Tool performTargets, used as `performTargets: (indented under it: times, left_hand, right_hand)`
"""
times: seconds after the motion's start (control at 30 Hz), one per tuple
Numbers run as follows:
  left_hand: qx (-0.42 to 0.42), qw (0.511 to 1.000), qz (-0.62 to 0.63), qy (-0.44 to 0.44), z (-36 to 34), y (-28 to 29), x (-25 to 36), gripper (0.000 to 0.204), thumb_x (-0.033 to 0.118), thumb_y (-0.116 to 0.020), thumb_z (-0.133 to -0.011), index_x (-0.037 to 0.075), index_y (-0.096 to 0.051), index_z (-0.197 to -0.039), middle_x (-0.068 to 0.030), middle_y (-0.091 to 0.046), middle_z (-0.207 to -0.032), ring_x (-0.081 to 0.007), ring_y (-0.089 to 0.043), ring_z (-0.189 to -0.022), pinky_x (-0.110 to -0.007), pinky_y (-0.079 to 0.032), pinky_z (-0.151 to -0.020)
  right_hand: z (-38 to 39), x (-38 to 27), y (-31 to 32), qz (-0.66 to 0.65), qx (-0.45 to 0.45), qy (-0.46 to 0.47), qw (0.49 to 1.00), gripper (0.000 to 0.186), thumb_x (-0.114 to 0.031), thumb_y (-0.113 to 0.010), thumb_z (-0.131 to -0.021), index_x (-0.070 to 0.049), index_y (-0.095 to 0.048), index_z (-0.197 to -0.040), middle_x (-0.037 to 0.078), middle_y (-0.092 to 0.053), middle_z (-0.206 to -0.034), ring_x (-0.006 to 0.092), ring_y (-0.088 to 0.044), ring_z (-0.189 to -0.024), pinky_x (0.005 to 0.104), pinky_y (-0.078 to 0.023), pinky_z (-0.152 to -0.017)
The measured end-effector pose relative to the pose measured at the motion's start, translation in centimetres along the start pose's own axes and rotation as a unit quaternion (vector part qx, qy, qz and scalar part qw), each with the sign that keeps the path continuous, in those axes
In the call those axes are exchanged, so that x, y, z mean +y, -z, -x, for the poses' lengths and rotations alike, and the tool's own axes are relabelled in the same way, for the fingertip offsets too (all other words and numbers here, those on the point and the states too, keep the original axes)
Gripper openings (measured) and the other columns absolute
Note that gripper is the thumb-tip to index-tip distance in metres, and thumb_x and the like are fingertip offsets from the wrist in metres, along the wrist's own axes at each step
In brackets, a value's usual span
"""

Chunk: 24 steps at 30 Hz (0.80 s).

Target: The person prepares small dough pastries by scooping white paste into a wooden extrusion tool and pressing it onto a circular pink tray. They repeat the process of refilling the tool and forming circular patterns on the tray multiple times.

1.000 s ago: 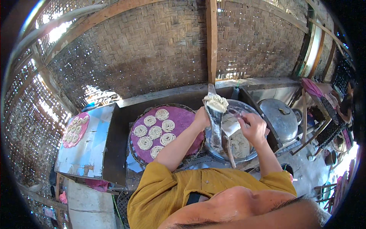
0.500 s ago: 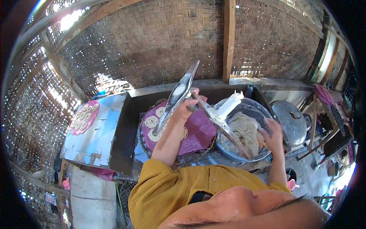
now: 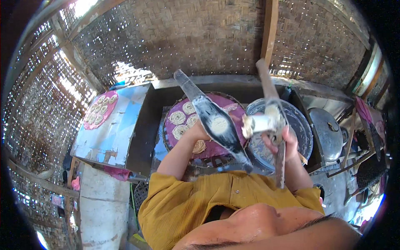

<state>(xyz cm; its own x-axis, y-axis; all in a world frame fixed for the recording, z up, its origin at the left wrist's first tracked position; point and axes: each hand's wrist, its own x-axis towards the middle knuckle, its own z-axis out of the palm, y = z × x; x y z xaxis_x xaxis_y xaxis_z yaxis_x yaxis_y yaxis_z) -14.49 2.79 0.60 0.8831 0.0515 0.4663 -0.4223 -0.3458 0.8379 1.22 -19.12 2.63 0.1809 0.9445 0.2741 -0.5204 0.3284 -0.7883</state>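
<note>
My left hand (image 3: pixel 201 131) is wrapped round a dark, flour-dusted wooden press body (image 3: pixel 206 112), its fingers mostly hidden behind it. The body is long with a wide middle, where pale dough (image 3: pixel 219 124) shows in a round hole. In my right hand (image 3: pixel 288 143) is a wooden plunger bar (image 3: pixel 268 85) with a dough-smeared white cylinder (image 3: pixel 257 125) pointing left. Both pieces are apart, held above a round tray (image 3: pixel 227 102) lined with purple cloth. Several coiled noodle-like dough rounds (image 3: pixel 178 117) lie on it. Beneath the plunger stands a basin (image 3: pixel 307 125) with dough smears inside.
A lidded metal pot (image 3: pixel 325 133) stands right of the basin. On the left, a pale blue-white box top (image 3: pixel 114 139) carries a pink sheet (image 3: pixel 101 109) with more dough coils. A woven wall (image 3: pixel 200 41) with a wooden post (image 3: pixel 268 33) rises behind.
My right hand has left the basin and now grips the plunger bar, which was by my left hand. The press body has turned, showing its filled hole. The large dough lump no longer shows.
</note>
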Motion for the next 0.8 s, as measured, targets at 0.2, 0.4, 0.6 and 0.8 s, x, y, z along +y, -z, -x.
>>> performTargets:
  times: [0.2,0.4,0.6,0.8]
  left_hand:
    - [0.111,0.981,-0.150,0.053,1.3,-1.2,-0.1,0.039,0.010,-0.073,-0.057,0.005,-0.059,-0.093,-0.0078,-0.061,-0.089,-0.0186,-0.058,-0.084,-0.032,-0.045,-0.078]
    - [0.159,0.972,-0.172,0.030,0.3,-1.0,0.2,0.030,0.010,-0.070,-0.059,0.003,-0.059,-0.086,-0.0094,-0.062,-0.083,-0.0203,-0.060,-0.079,-0.031,-0.047,-0.073]
    - [0.104,0.947,-0.298,0.064,0.4,-1.5,0.6,0.042,0.022,-0.075,-0.054,0.005,-0.059,-0.090,-0.0090,-0.062,-0.085,-0.0231,-0.060,-0.077,-0.032,-0.047,-0.070]
    - [0.093,0.917,-0.382,0.064,0.8,-1.7,0.1,0.034,0.031,-0.070,-0.056,0.009,-0.061,-0.081,-0.0123,-0.061,-0.078,-0.0281,-0.059,-0.073,-0.036,-0.047,-0.066]
  right_hand:
    - [-2.7,-0.3,-2.9,0.318,0.116,0.195,0.921,0.099,-0.027,-0.070,-0.066,-0.007,-0.003,-0.136,0.017,-0.042,-0.115,0.0205,-0.052,-0.088,0.0263,-0.047,-0.064]
    - [-1.2,0.4,-1.0,0.645,-0.037,0.310,0.697,0.101,-0.026,-0.078,-0.057,-0.001,-0.016,-0.133,0.026,-0.036,-0.119,0.0368,-0.042,-0.107,0.0428,-0.035,-0.089]
    - [-2.2,-1.9,-3.7,0.700,-0.031,0.294,0.650,0.094,-0.020,-0.077,-0.057,-0.005,-0.023,-0.132,0.022,-0.038,-0.119,0.0369,-0.044,-0.105,0.0407,-0.039,-0.085]
    - [-2.0,-1.7,-5.5,0.732,-0.072,0.202,0.647,0.089,-0.018,-0.075,-0.057,-0.011,-0.026,-0.131,0.022,-0.037,-0.117,0.0394,-0.049,-0.098,0.0396,-0.046,-0.076]
